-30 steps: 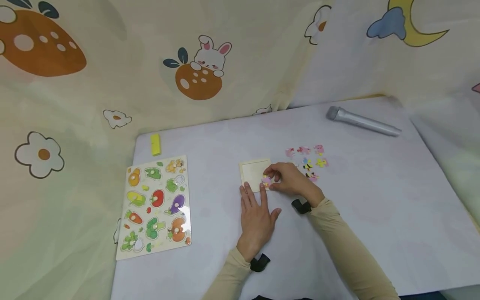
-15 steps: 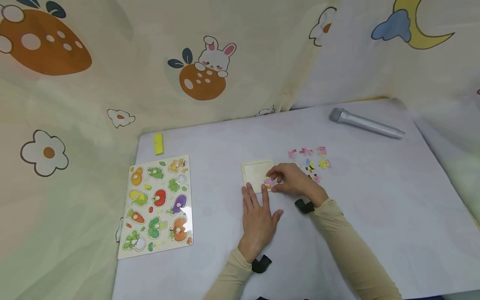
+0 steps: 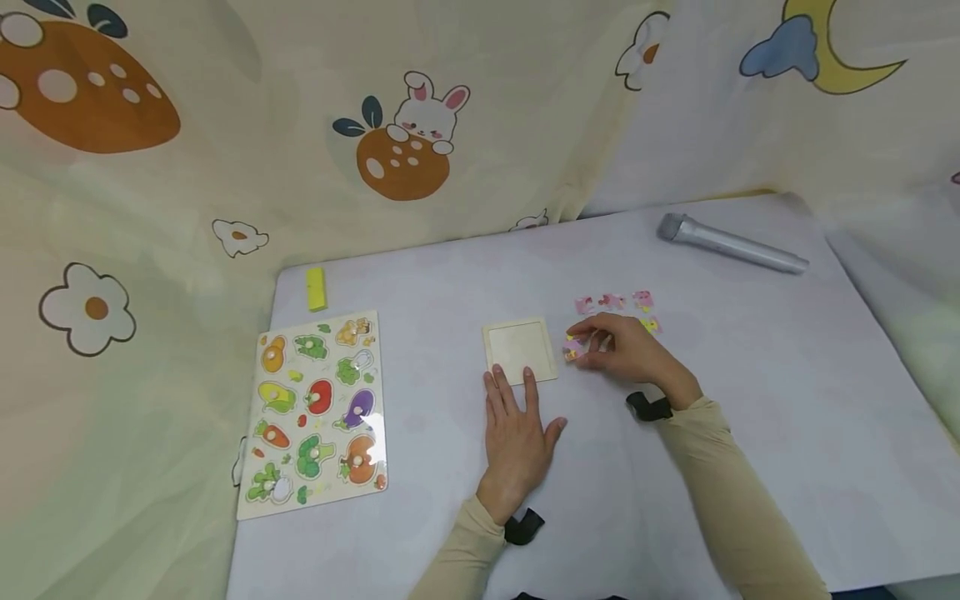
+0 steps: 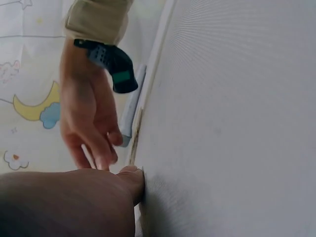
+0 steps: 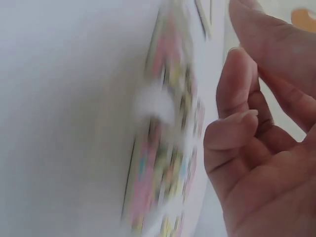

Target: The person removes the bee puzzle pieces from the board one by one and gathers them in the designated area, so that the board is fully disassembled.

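Flat on the near edge of a small square wooden puzzle tray (image 3: 517, 343) rest the fingertips of my left hand (image 3: 517, 450), its fingers straight. Just right of the tray, my right hand (image 3: 637, 357) pinches a pink and yellow puzzle piece (image 3: 574, 347) between thumb and fingertips. No piece shows inside the tray. Beyond and under the right hand lie several pink and yellow puzzle pieces (image 3: 612, 302), partly covered by it. The right wrist view shows blurred pieces (image 5: 143, 182) beside the curled fingers (image 5: 232, 133); the pinching tips are cut off there.
A vegetable peg puzzle board (image 3: 315, 417) lies at the left of the white table (image 3: 442, 333). Behind it sits a yellow block (image 3: 317, 289). Toward the back right lies a grey microphone (image 3: 735, 243). A patterned cloth (image 3: 285, 125) hangs along the table's far side.
My right hand has moved right, off the tray toward the loose pieces, carrying the puzzle piece with it. The left hand has stayed on the tray's edge.
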Demonstrator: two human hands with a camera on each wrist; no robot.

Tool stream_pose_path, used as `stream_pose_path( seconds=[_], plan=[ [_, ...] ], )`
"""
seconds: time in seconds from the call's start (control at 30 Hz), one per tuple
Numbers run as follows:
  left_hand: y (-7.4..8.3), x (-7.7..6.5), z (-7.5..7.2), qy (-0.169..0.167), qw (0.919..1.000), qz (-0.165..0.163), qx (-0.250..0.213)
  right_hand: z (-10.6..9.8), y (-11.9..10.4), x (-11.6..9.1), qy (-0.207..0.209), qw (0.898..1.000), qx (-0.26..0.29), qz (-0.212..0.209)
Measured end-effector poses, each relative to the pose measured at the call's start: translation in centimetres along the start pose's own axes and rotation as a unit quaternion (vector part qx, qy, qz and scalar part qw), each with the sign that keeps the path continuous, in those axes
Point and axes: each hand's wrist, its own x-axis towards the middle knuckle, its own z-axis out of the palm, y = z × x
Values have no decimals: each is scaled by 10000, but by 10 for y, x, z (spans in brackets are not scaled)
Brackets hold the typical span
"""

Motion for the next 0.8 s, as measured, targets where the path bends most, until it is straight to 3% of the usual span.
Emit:
stream_pose_path(
  seconds=[0.4, 0.8],
  plan=[
    [-4, 0, -3, 128, 9999, 44, -70, -51, 32, -47, 663, 9973, -236, 224],
    [-10, 2, 2, 171, 9997, -7, -150, -63, 53, -64, 518, 9946, -659, 615]
  ],
)
